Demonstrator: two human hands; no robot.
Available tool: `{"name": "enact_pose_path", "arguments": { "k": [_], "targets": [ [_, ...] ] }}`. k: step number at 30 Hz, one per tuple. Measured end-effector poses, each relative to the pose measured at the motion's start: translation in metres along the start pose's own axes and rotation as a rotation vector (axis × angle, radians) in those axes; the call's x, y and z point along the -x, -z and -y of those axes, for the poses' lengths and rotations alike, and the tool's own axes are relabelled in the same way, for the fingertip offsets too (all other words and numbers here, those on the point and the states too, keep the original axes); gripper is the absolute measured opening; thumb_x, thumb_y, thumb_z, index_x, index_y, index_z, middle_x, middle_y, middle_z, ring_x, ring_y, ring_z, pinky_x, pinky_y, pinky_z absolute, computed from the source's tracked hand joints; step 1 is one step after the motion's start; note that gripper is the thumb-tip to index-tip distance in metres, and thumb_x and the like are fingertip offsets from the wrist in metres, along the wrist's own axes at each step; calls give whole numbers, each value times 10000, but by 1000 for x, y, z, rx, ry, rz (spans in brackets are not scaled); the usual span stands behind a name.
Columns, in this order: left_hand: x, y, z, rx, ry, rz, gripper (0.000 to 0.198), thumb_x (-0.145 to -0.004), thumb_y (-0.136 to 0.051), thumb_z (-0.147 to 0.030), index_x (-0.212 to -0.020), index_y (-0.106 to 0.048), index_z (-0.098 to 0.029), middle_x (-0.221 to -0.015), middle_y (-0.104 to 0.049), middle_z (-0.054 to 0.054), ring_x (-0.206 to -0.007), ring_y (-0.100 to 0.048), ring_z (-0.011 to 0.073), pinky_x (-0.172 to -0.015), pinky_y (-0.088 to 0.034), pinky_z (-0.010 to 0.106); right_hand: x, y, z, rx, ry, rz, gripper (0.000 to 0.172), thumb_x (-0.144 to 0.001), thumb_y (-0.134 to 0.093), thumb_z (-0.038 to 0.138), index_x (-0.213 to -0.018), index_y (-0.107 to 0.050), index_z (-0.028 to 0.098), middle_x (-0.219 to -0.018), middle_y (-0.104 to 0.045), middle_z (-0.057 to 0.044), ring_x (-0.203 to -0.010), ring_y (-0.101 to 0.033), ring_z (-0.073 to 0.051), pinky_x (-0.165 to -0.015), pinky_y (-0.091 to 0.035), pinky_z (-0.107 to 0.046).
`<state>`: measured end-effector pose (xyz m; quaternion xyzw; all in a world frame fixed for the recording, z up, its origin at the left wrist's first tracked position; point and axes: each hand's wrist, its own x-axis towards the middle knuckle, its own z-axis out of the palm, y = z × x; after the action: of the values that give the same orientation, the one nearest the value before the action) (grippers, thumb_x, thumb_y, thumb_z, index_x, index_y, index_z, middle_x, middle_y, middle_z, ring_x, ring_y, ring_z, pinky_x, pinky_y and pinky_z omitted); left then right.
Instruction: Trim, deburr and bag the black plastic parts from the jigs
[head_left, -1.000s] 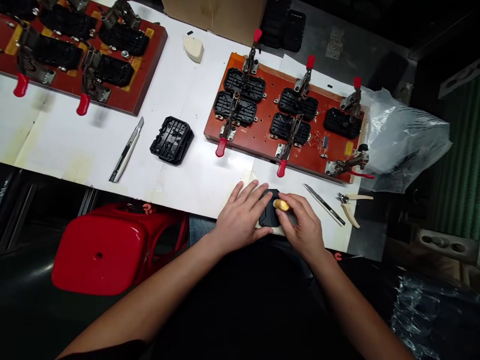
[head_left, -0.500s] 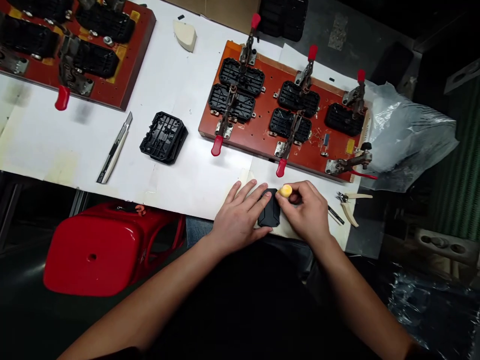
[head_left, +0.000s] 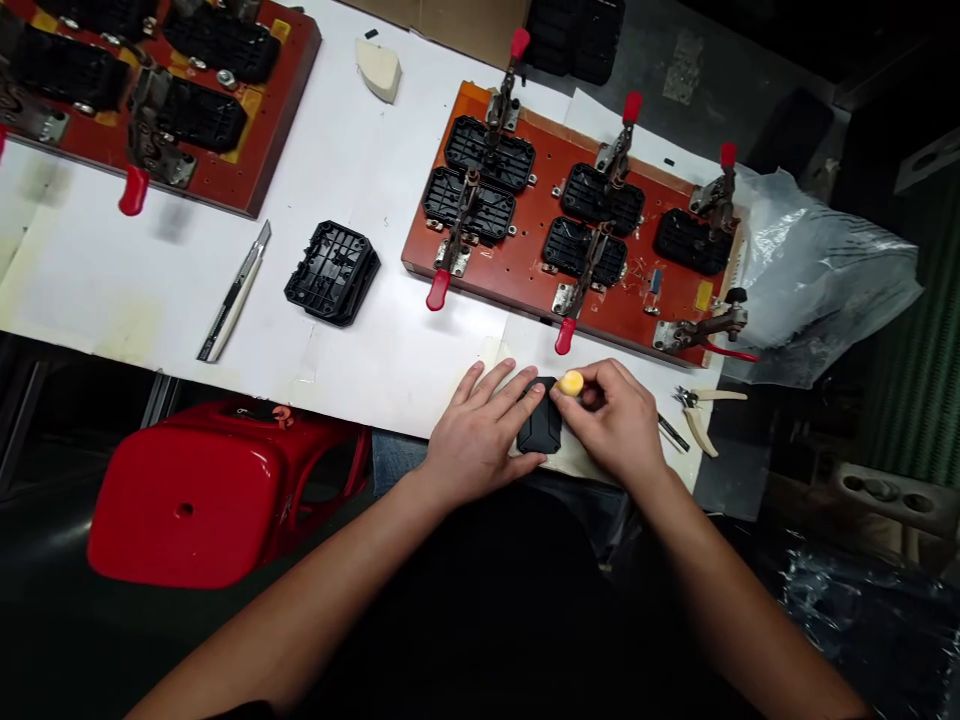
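A black plastic cover (head_left: 541, 428) lies flat on the table near its front edge, smooth side up. My left hand (head_left: 484, 425) rests on it with fingers spread, the index fingertip pressing its upper face and the thumb at its lower edge. At the cover's right side, my right hand (head_left: 613, 415) is closed around a small tool with a round yellow end (head_left: 571, 384); the tool's working tip is hidden by the fingers. Side cutters with cream handles (head_left: 701, 415) and a dark thin blade-like strip (head_left: 673, 432) lie right of my right hand.
Beyond my hands stands a red-brown fixture board (head_left: 517, 275) with red-handled toggle clamps over black housings. A second fixture (head_left: 259, 180) is at the far left. Stacked black housings (head_left: 332, 272), a utility knife (head_left: 234, 292) and a cream block (head_left: 379, 70) lie between. A red stool (head_left: 187, 500) stands below left.
The view has shifted slightly, so the table and its objects appear a little further right. Both hands keep nearly the same pose on the cover.
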<state>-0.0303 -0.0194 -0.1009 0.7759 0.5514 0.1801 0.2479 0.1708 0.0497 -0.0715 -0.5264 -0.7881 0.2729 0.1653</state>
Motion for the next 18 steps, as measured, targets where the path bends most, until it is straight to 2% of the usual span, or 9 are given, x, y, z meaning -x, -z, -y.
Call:
{"name": "enact_pose_path", "arguments": {
  "k": [2,6,10,15,18],
  "targets": [
    [0,-1,1,-7,0,-2,777,-936,-683,-555,-1573,-483,-158,-1701,-413,103,-1598,-303,368,-1331,-161,595,3,2,-1,-23,34,13,92,-933,-711,254,-969,-628,238,-887,-632,-2,-745,-601,-172,-712,-500,-318],
    [0,-2,1,-8,-16,-1,779,-927,-689,-566,-1565,-497,-161,-1698,-417,106,-1594,-311,372,-1326,-172,599,6,7,-2,-42,149,194,60,-975,-653,234,-1030,-631,238,-898,-612,-15,-781,-608,-184,-714,-503,-322],
    [0,-1,1,-19,-7,-12,762,-932,-696,-534,-1571,-491,-172,-1697,-421,93,-1596,-309,368,-1328,-176,599,8,10,-5,1,225,127,20,-1001,-615,239,-1018,-622,231,-913,-614,-43,-831,-609,-221,-742,-500,-357],
    [-1,-1,0,-13,-19,-13,731,-929,-690,-530,-1548,-522,-180,-1687,-439,84,-1584,-333,379,-1322,-190,608,25,17,-8,-23,270,297,140,-990,-599,162,-1114,-627,220,-943,-632,-57,-873,-625,-232,-749,-522,-360],
    [-1,-2,0,-28,-16,-14,730,-935,-685,-529,-1555,-515,-185,-1690,-435,75,-1588,-324,379,-1325,-178,613,30,18,-10,-36,299,225,180,-977,-604,139,-1137,-634,217,-973,-657,-71,-896,-641,-239,-777,-539,-377]
  ]
}}
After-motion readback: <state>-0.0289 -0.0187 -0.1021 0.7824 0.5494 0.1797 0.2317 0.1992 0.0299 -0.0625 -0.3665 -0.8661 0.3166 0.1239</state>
